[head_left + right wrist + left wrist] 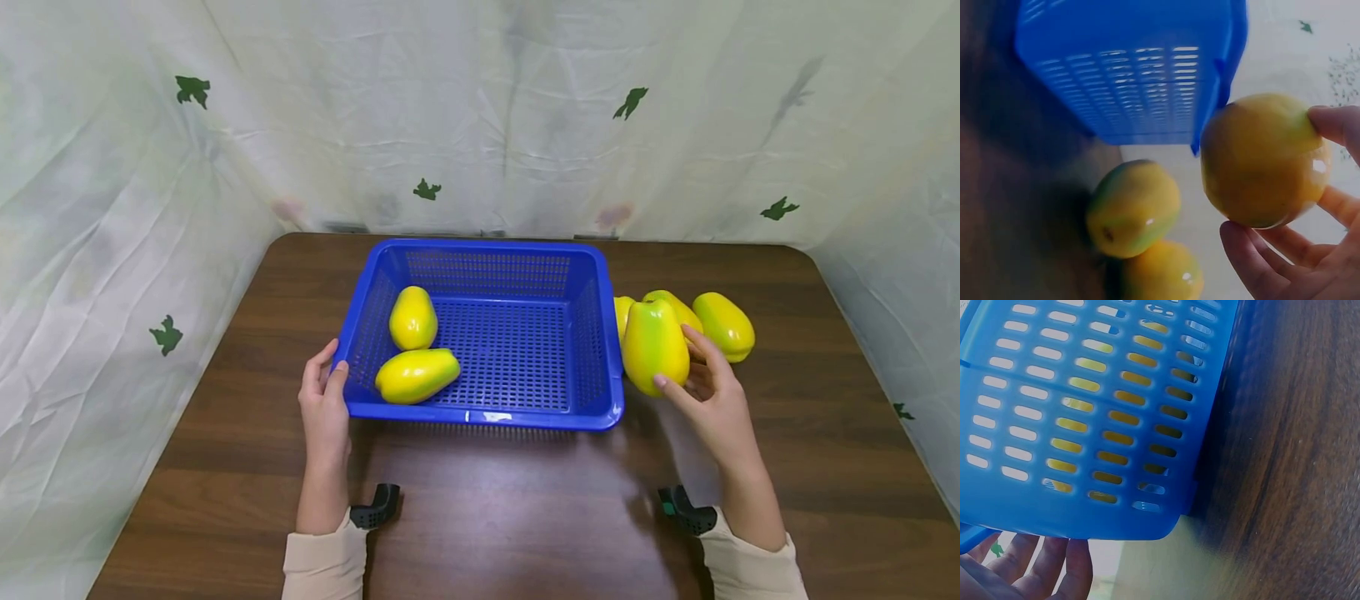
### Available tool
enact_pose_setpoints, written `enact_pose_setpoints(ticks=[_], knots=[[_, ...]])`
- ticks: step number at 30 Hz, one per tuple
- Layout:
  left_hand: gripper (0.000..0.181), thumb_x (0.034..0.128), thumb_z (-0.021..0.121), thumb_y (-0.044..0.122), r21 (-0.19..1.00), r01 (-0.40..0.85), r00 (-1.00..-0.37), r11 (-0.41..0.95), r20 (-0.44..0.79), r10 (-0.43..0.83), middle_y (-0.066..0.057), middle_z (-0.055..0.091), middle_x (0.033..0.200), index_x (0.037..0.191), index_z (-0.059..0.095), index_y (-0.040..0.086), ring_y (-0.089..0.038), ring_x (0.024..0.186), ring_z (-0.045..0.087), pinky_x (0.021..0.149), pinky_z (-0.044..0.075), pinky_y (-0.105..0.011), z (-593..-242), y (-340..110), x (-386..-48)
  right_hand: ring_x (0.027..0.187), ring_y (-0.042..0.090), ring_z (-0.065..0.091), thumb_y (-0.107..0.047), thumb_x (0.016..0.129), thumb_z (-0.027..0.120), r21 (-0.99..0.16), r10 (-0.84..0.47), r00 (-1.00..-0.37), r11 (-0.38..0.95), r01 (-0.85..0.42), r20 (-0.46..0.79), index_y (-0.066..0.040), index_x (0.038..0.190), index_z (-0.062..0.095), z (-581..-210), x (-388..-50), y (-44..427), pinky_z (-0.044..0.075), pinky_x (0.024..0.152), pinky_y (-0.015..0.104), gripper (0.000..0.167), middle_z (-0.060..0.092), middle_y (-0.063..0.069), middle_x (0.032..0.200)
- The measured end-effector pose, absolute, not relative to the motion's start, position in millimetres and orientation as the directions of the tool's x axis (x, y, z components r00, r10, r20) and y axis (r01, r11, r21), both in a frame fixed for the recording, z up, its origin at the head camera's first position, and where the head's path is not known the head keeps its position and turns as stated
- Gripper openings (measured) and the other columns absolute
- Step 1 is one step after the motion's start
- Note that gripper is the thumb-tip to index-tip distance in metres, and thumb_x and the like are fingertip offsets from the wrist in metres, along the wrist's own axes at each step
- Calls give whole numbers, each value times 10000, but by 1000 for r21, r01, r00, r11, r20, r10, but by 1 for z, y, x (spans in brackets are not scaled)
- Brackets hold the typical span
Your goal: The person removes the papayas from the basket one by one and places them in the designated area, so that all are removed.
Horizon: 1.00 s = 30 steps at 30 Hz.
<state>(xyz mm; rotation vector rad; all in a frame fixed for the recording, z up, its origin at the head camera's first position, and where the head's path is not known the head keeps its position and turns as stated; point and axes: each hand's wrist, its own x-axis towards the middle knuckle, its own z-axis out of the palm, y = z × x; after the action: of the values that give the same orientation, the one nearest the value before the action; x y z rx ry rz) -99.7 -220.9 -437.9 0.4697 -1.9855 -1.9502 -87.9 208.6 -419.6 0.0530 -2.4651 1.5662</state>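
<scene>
A blue plastic basket [491,417] with slotted walls stands on the table, with two yellow papayas inside: one upright-looking papaya [413,318] and one lying papaya [417,376] in its left part. My left hand [326,404] grips the basket's left rim near the front corner, thumb on top; in the left wrist view its fingers [1079,569] touch the wall's edge. Just outside the right rim, my right hand [712,400] holds a yellow-green papaya [656,346] between thumb and fingers, raised off the table. The right wrist view shows this papaya [1263,159] beside the basket's rim.
Behind the held fruit, more papayas lie on the table right of the basket: a rightmost papaya [723,325], a middle papaya [675,307] and a partly hidden papaya [622,315]. A pale curtain with green patches hangs behind the brown wooden table [487,500].
</scene>
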Motion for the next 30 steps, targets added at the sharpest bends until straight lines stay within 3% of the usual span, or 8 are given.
enact_pose_setpoints(ticks=[6,17,30], knots=[[330,952,428,168,1000,-9,-893,13,-2,-449,-102,476,1246,1277,471,129,-202,1071,472,947,380,-358,-438,-221,-100,960,80,458,-93,805,669,-865,49,-986,488,-114,157,-144,1388,336,-434,-81,213,392,766,130,673,465,115,1207],[328,950,430,163,1000,-11,-893,16,-3,-451,-103,485,1232,1273,477,130,-202,1062,477,931,396,-314,-438,-220,-100,964,255,486,-198,833,650,-862,-22,-998,503,-64,61,-135,1388,326,-458,-74,213,416,748,138,645,469,142,1173],[325,950,431,161,1000,-1,-893,20,8,-451,-105,480,1243,1270,476,123,-207,1077,474,935,392,-320,-438,-221,-100,955,288,488,-219,839,643,-868,-50,-999,495,-19,-7,-122,1383,324,-468,-75,211,455,708,278,638,464,172,1190]])
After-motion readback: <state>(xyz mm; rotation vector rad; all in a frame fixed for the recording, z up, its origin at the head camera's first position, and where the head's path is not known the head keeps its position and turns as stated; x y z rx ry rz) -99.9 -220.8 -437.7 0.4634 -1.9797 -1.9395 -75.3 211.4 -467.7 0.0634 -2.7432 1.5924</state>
